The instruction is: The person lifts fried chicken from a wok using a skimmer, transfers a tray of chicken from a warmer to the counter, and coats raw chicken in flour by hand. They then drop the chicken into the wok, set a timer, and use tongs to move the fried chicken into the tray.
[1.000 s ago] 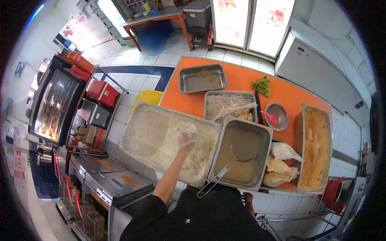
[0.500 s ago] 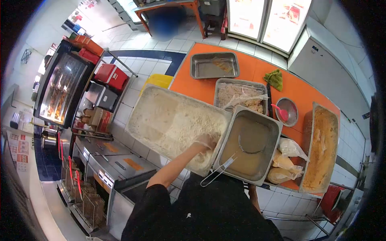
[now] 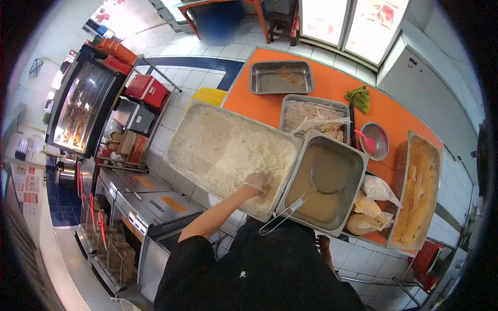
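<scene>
Dusted with flour, my left hand (image 3: 257, 182) reaches down into the flour (image 3: 249, 155) near the front right corner of a large metal tray (image 3: 179, 165); its fingertips are sunk in the flour and hidden. Right beside this tray stands a deep pan (image 3: 359, 173) of cloudy liquid. A wire strainer (image 3: 293, 208) rests in the pan, its handle sticking out over the front edge. My right hand (image 3: 322, 242) is low at the pan's front edge, mostly in shadow, with its fingers hardly showing.
On the orange table (image 3: 332, 83) are a pan (image 3: 254, 92) of shallow liquid, a tray (image 3: 284, 120) of pale food under plastic, a green cloth (image 3: 359, 98), a steel bowl (image 3: 383, 147) with a pink scoop (image 3: 369, 144), bags (image 3: 380, 188) and a long breading-coated tray (image 3: 433, 197). Fryers (image 3: 148, 199) stand left.
My left hand has shifted slightly left and toward me in the flour. The whole view has tilted a little; the trays and strainer keep their places.
</scene>
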Tool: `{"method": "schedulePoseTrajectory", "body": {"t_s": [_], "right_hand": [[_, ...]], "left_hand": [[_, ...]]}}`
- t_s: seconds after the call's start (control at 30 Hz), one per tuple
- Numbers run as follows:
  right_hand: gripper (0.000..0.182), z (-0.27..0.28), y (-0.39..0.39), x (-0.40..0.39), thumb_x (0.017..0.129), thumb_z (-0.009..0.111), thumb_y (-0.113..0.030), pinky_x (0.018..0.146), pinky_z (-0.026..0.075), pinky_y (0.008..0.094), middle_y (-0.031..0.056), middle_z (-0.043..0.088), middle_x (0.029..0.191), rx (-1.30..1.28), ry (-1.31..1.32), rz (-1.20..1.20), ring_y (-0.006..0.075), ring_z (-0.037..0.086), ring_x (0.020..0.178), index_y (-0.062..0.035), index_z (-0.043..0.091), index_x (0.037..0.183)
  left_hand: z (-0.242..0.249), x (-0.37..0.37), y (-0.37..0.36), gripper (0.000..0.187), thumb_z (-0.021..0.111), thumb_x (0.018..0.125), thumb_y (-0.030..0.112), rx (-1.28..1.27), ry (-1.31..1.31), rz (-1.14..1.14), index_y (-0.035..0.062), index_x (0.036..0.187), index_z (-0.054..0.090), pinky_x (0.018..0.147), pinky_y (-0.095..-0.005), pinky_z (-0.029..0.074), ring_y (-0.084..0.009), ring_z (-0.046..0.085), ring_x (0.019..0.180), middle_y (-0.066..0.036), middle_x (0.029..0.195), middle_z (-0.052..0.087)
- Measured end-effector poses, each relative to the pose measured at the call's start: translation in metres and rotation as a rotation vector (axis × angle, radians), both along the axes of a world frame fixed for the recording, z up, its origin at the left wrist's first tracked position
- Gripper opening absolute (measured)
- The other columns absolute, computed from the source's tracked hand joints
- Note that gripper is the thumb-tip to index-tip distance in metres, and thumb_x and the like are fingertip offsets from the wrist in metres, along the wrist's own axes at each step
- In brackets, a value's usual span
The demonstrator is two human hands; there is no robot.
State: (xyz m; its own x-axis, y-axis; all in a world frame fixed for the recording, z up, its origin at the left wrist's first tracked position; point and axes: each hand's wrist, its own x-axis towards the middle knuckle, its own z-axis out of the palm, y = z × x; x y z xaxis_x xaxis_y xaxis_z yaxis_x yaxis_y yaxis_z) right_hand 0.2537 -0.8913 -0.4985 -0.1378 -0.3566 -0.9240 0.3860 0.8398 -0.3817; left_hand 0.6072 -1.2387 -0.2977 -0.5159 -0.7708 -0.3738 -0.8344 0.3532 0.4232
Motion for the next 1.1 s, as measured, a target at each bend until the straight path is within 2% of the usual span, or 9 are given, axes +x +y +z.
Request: {"method": "schedulePoseTrajectory", "body": {"t_s": [0.17, 0.37, 0.5, 0.57, 0.7, 0.87, 0.93, 1.03, 1.1], "right_hand": [[0.033, 0.007, -0.022, 0.001, 0.092, 0.046, -0.027, 0.065, 0.050, 0.0429, 0.0156, 0.065, 0.094, -0.031, 0.052, 0.058, 0.0296, 0.063, 0.085, -0.0011, 0.057, 0.108], [0.032, 0.015, -0.071, -0.004, 0.092, 0.046, -0.027, 0.067, 0.049, 0.0435, 0.0164, 0.064, 0.093, -0.097, 0.113, 0.221, 0.0304, 0.062, 0.085, -0.0006, 0.057, 0.107], [0.032, 0.026, -0.136, 0.006, 0.092, 0.046, -0.027, 0.067, 0.048, 0.0439, 0.0169, 0.064, 0.092, -0.199, 0.191, 0.464, 0.0309, 0.062, 0.085, -0.0003, 0.057, 0.106], [0.032, 0.030, -0.177, 0.024, 0.092, 0.045, -0.028, 0.068, 0.048, 0.0440, 0.0172, 0.063, 0.092, -0.284, 0.215, 0.634, 0.0312, 0.062, 0.085, -0.0001, 0.057, 0.105], [0.032, 0.059, -0.242, 0.079, 0.092, 0.045, -0.028, 0.069, 0.048, 0.0444, 0.0177, 0.063, 0.091, -0.455, 0.248, 0.927, 0.0317, 0.061, 0.085, 0.0002, 0.057, 0.104], [0.033, 0.087, -0.265, 0.170, 0.092, 0.045, -0.028, 0.070, 0.047, 0.0449, 0.0183, 0.062, 0.090, -0.597, 0.224, 1.151, 0.0324, 0.061, 0.085, 0.0006, 0.057, 0.103], [0.033, 0.095, -0.258, 0.207, 0.092, 0.045, -0.028, 0.070, 0.047, 0.0451, 0.0186, 0.062, 0.089, -0.624, 0.193, 1.238, 0.0326, 0.060, 0.085, 0.0007, 0.057, 0.102], [0.033, 0.102, -0.240, 0.255, 0.092, 0.045, -0.028, 0.071, 0.046, 0.0454, 0.0190, 0.062, 0.089, -0.635, 0.143, 1.364, 0.0330, 0.060, 0.086, 0.0010, 0.057, 0.101], [0.033, 0.105, -0.224, 0.279, 0.092, 0.045, -0.028, 0.071, 0.046, 0.0456, 0.0192, 0.061, 0.088, -0.636, 0.121, 1.429, 0.0333, 0.060, 0.086, 0.0011, 0.057, 0.101]], "left_hand": [[-0.003, 0.009, -0.008, 0.032, 0.061, 0.072, 0.028, -0.031, -0.037, -0.105, -0.0012, 0.085, 0.062, 0.068, -0.0452, 0.050, -0.0399, 0.062, 0.078, -0.023, 0.083, 0.063], [-0.042, 0.029, -0.012, 0.029, 0.057, 0.078, 0.026, -0.070, 0.138, 0.335, 0.0017, 0.094, 0.062, 0.074, -0.0445, 0.049, -0.0406, 0.060, 0.086, -0.025, 0.091, 0.063], [0.026, 0.050, -0.017, 0.033, 0.056, 0.079, 0.032, -0.095, 0.338, 0.581, 0.0065, 0.098, 0.062, 0.083, -0.0442, 0.047, -0.0397, 0.059, 0.090, -0.024, 0.091, 0.062], [0.095, 0.075, 0.005, 0.057, 0.056, 0.085, 0.035, -0.076, 0.475, 0.756, 0.0031, 0.130, 0.040, 0.094, -0.0397, 0.043, -0.0399, 0.051, 0.108, -0.025, 0.122, 0.050], [0.173, 0.168, 0.046, 0.041, 0.056, 0.078, 0.023, -0.603, 0.168, 0.746, -0.0013, 0.111, 0.050, 0.078, -0.0403, 0.048, -0.0358, 0.058, 0.091, -0.021, 0.100, 0.058], [0.331, 0.288, 0.213, 0.018, 0.057, 0.063, 0.021, -0.898, -0.725, 0.668, 0.0055, 0.073, 0.056, 0.064, -0.0389, 0.047, -0.0297, 0.057, 0.071, -0.014, 0.075, 0.056], [0.360, 0.332, 0.307, 0.019, 0.054, 0.077, 0.023, -1.049, -0.274, 1.095, 0.0041, 0.080, 0.055, 0.069, -0.0414, 0.047, -0.0316, 0.058, 0.076, -0.015, 0.079, 0.057], [0.374, 0.402, 0.452, 0.025, 0.044, 0.090, 0.026, -1.042, -0.364, 1.448, 0.0033, 0.086, 0.055, 0.060, -0.0395, 0.047, -0.0240, 0.056, 0.065, -0.015, 0.070, 0.056], [0.392, 0.407, 0.524, 0.033, 0.042, 0.091, 0.031, -0.891, -0.516, 1.677, 0.0013, 0.086, 0.054, 0.067, -0.0422, 0.046, -0.0342, 0.057, 0.070, -0.019, 0.077, 0.059]]}}
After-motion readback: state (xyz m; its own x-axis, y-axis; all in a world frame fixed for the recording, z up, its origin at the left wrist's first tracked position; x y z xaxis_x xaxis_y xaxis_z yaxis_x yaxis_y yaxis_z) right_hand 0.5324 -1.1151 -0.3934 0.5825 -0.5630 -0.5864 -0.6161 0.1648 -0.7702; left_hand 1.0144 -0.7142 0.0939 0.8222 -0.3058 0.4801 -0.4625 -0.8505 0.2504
